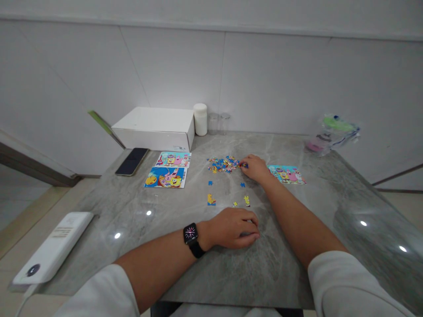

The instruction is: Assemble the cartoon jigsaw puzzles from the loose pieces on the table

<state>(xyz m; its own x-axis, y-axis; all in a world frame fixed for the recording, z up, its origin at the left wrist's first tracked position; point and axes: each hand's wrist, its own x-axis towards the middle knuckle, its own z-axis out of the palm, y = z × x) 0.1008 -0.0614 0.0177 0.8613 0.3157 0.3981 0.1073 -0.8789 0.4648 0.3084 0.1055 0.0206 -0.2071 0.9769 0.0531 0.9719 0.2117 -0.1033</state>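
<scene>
My right hand is at the right edge of a heap of small jigsaw puzzle pieces, its fingers curled and closed on a puzzle piece there. Nearer to me, my left hand rests on the table with loosely bent fingers and thumb apart, holding nothing; a black watch is on that wrist. Between the heap and my left hand lie some separate pieces: a yellow-and-blue joined bit, blue pieces and yellow pieces. A cartoon picture card lies right of my right hand, partly behind the forearm.
Two more picture cards lie at left beside a phone. Behind them stand a white box, a white bottle and clear glasses. A plastic bag sits at back right, a white power bank at front left.
</scene>
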